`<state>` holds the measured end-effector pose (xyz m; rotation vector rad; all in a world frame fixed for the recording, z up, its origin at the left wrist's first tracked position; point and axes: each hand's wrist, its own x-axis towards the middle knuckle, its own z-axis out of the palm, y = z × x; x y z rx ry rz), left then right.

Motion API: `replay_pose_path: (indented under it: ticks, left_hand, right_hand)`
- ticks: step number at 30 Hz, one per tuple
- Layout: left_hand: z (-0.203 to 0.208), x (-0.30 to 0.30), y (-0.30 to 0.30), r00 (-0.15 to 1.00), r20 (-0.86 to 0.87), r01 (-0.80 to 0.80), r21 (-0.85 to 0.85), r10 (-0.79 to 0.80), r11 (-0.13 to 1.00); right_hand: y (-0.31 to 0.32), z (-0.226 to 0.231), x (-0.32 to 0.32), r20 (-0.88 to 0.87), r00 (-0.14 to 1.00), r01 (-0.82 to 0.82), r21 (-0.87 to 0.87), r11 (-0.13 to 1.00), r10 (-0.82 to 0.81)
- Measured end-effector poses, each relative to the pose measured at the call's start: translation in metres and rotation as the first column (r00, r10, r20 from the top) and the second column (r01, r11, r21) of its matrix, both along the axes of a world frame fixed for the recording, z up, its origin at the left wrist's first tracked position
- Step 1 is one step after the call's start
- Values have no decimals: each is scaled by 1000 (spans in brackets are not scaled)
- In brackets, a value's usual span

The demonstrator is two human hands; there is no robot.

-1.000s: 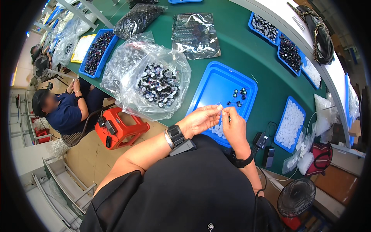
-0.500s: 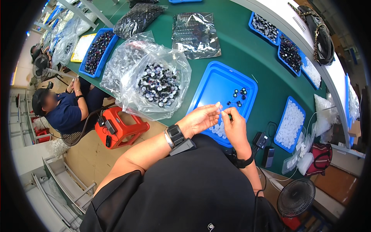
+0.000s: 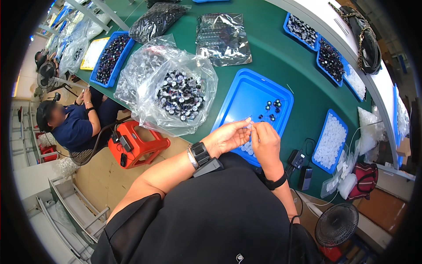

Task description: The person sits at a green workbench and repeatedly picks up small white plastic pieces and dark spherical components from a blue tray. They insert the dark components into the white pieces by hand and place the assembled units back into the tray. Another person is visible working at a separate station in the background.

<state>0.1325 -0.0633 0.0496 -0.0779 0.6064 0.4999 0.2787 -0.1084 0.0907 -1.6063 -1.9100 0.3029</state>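
My left hand [image 3: 229,138] is turned palm up over the near side of a blue tray [image 3: 231,91]. Its thumb and forefinger pinch a small translucent white piece [image 3: 250,126]. Fingertips of my right hand [image 3: 266,140] press together against the same spot from the right; what they hold is hidden. Farther back in the tray lie several dark shiny bead-like parts [image 3: 269,105], some with thin wires. Small white caps [image 3: 247,148] show partly beneath my hands at the tray's near edge.
Left of the tray, an open clear bag [image 3: 180,97] holds many black-and-clear parts. A blue tray of white caps [image 3: 329,140] stands right, near a black adapter [image 3: 296,159]. A flat dark plastic packet [image 3: 223,39] lies behind. A co-worker [image 3: 74,123] sits left, beyond a red stool [image 3: 136,143].
My right hand has turned and its fingers have closed in toward the left fingertips. The dark green shiny piece seen in its fingers before is now hidden. The left hand has barely shifted.
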Motion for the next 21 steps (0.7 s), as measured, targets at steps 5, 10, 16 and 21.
replay_pose_path:
  ticks: [5, 10, 16, 21]
  left_hand:
    - [-2, 1, 1, 998, 13, -63, -72, 64, 995]
    - [-2, 1, 1, 997, -22, -70, -94, 68, 993]
    - [-5, 1, 0, 997, -48, -54, -27, 53, 998]
    - [-4, 0, 0, 997, -69, -41, 59, 45, 997]
  right_hand:
    - [0, -2, -1, -113, 994, 10, 13, 1000, -9]
    - [0, -1, 1, -137, 991, -2, -18, 1000, -1]
    - [1, -1, 2, -125, 992, 9, -63, 998, -17]
    - [2, 3, 2, -122, 992, 30, -118, 993, -44]
